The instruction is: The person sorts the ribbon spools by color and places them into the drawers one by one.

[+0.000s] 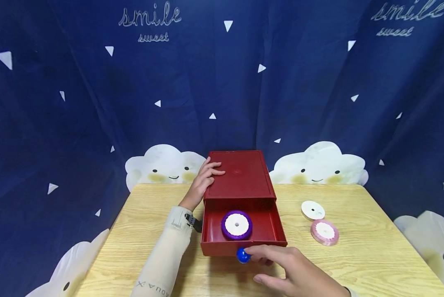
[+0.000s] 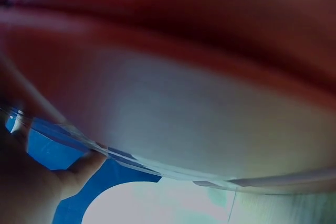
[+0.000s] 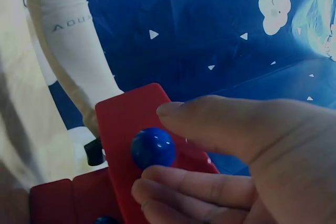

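A red box (image 1: 240, 175) stands on the table with its drawer (image 1: 215, 248) pulled out toward me. Inside the drawer lies a spool of purple ribbon (image 1: 227, 236) with a white face. My left hand (image 1: 203, 183) rests on the box's left top edge, fingers stretched over the lid. At the drawer's front is a round blue knob (image 1: 243, 255). My right hand (image 1: 292, 268) is beside it, index fingertip at the knob in the head view. The right wrist view shows thumb and fingers spread around the knob (image 3: 153, 149), not pinching it. Red plastic blurs most of the left wrist view.
Right of the box, a spool of pink ribbon (image 1: 325, 232) and a white spool (image 1: 313, 210) lie touching or nearly so on the wooden table (image 1: 362, 264). A dark blue curtain (image 1: 240, 82) with white triangles and clouds hangs behind.
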A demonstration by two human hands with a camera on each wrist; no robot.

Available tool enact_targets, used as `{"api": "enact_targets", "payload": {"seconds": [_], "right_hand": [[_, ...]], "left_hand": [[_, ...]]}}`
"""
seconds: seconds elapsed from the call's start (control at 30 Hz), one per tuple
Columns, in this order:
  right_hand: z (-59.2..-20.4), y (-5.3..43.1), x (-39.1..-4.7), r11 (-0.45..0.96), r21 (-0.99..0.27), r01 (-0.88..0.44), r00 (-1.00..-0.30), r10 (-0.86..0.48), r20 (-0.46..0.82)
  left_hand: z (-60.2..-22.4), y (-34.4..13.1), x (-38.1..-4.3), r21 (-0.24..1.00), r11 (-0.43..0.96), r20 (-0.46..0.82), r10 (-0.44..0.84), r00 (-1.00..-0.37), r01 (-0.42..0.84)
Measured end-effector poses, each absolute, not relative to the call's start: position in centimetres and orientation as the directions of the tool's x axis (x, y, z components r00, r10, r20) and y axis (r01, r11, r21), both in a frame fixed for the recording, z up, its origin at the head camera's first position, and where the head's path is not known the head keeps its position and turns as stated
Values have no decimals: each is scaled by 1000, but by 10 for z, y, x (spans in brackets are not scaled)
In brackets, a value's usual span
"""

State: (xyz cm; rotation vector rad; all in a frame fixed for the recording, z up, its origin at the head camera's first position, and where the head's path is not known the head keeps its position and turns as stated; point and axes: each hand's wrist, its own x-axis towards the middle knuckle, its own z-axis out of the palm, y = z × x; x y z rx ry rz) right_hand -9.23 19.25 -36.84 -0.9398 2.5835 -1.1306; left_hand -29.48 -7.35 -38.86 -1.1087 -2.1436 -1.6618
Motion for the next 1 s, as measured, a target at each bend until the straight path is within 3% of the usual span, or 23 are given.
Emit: {"api": "enact_targets", "payload": {"seconds": [0.2, 0.57, 0.77, 0.9, 1.0], "right_hand": [[-373, 188, -94, 534, -739, -411, -795, -607, 3], [-388, 179, -93, 487, -810, -327, -841, -541, 14], [-402, 167, -93, 450, -801, -394, -868, -468, 164], [-411, 161, -95, 418, -759, -499, -848, -415, 329], [-413, 159, -97, 410, -746, -525, -841, -385, 381]], "left_hand": [[-389, -74, -295, 734, 85, 583, 431, -689, 674], [-393, -74, -295, 733, 61, 593, 429, -681, 677], [-392, -75, -295, 737, 73, 588, 422, -690, 672], [-391, -74, -297, 736, 77, 587, 421, -691, 672], [-391, -73, -297, 734, 77, 588, 425, -688, 675]]}}
